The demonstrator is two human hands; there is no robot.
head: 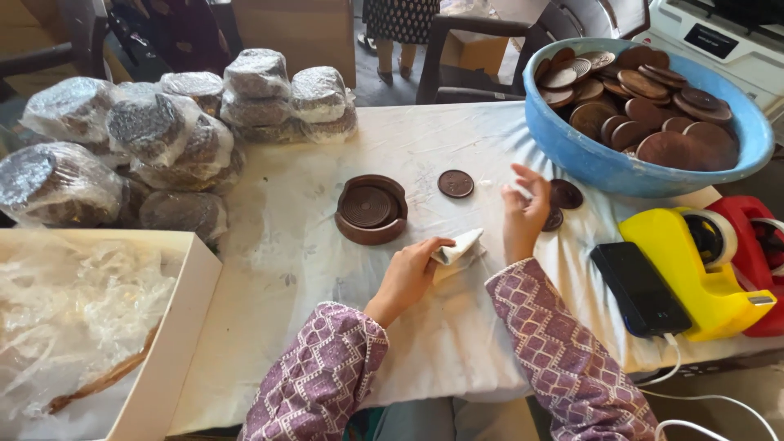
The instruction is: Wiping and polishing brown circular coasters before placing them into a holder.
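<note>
White-clothed table (343,269), dark chairs (482,57) behind, in daylight.

Soft, even daylight fills the sharp view, casting faint shadows just beside the grip, with mild wide-angle bending at edges.

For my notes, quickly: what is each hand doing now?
Left hand: closed on a folded white cloth.
Right hand: pinching a small white piece.
</note>
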